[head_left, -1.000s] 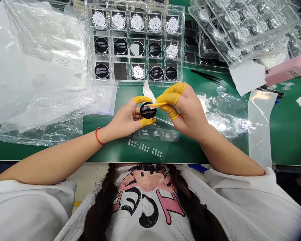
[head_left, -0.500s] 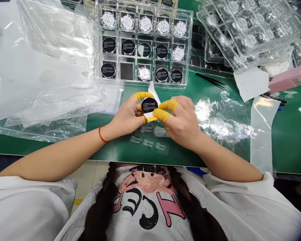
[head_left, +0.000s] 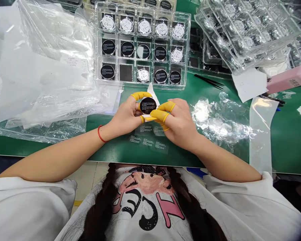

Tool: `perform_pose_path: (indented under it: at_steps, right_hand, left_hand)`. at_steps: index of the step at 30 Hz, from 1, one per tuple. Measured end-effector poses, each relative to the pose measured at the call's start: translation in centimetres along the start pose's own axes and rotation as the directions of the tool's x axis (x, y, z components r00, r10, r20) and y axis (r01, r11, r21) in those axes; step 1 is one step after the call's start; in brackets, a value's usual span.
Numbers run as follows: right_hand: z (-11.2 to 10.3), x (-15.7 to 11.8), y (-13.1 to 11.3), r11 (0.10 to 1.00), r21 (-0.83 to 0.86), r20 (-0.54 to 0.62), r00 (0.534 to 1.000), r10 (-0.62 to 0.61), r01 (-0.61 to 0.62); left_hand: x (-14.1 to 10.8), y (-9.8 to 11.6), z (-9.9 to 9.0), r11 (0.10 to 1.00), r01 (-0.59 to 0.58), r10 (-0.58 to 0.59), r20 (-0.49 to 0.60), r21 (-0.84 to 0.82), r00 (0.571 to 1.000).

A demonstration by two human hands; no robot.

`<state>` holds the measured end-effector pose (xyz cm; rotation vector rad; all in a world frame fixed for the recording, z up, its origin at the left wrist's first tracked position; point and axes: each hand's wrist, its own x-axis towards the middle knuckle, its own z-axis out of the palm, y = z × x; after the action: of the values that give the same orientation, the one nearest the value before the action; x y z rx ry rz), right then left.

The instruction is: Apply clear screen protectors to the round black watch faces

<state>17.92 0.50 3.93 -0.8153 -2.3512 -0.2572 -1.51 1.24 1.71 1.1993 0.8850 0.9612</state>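
The black disc [head_left: 147, 105] sits at the centre of the view between both hands, its printed face up, with a white film [head_left: 152, 89] sticking out behind it toward 12 o'clock. The disc looks light and stiff, but its glossy face could be slippery, so the rim seems the best place to take hold; the film looks soft and flimsy. The left hand [head_left: 125, 115] is nearly closed, its thumb and fingers in yellow finger cots [head_left: 140, 95] pinching the disc by the edge. The right hand [head_left: 178, 122] is half curled at 3 o'clock, its cotted fingertips at the disc's lower edge; whether they grip disc or film, I cannot tell. Both forearms angle inward, elbows wide. A tray [head_left: 140, 87] of similar discs stands at 12 o'clock, tweezers [head_left: 208, 80] lie at 2 o'clock, and a printed sheet [head_left: 147, 144] lies below the hands on the green mat [head_left: 188, 157].
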Motion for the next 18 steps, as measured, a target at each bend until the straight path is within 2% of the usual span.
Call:
perform_pose_path:
  at_steps: [3,5,9,14,18]
  right_hand:
    - [-0.18,-0.14,0.64,0.995,0.042,0.003,0.996,0.091,-0.091]
    - [-0.12,-0.29,0.94,0.992,0.012,0.013,0.992,0.123,-0.123]
    - [0.13,-0.58,1.0,0.993,-0.053,0.059,0.992,0.11,-0.107]
    - [0.1,-0.75,0.64,0.996,-0.033,0.058,0.995,0.083,-0.081]
    - [0.21,-0.89,0.55,0.991,-0.03,0.096,0.987,0.131,-0.129]
  left_hand:
    - [0.2,-0.19,-0.04,1.0,0.004,-0.003,0.038,-0.03,0.999]
    - [0.31,-0.3,-0.04,0.999,0.009,-0.007,0.039,-0.039,0.999]
    - [0.37,-0.3,-0.03,0.998,0.001,0.001,0.029,-0.056,1.0]
    - [0.44,0.0,-0.15,0.999,-0.027,0.027,-0.004,-0.022,1.0]
    - [0.65,-0.09,-0.36,0.998,-0.059,0.059,-0.038,-0.004,0.998]
